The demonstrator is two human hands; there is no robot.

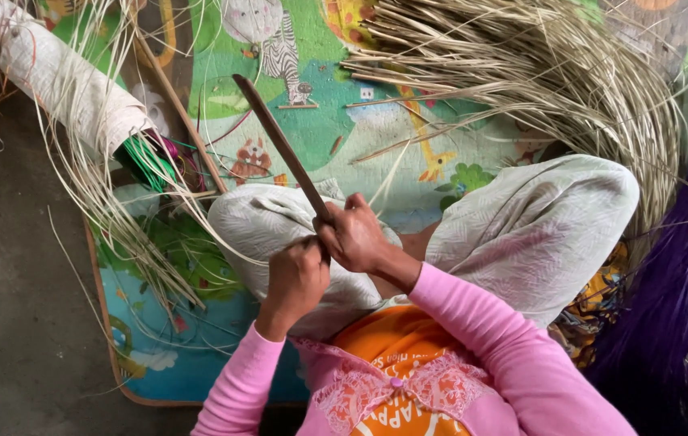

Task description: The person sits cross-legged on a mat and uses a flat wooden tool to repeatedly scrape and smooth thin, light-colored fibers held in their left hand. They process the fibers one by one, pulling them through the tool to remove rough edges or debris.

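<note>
My right hand (pixel 358 236) grips the lower end of a long, thin dark brown stick (pixel 279 144) that slants up and to the left over my knees. My left hand (pixel 295 278) is closed just below it, pinching a pale straw strand (pixel 223 238) that curves away to the left. Both hands meet above my lap, which is covered by pale patterned cloth (pixel 538 226). My sleeves are pink.
A large heap of pale dried straw (pixel 546 73) lies at the upper right. A purple dyed bundle (pixel 675 266) runs down the right edge. A wrapped roll with coloured strands (pixel 61 77) lies at the upper left. Beneath is a colourful play mat (pixel 312 129); grey floor lies left.
</note>
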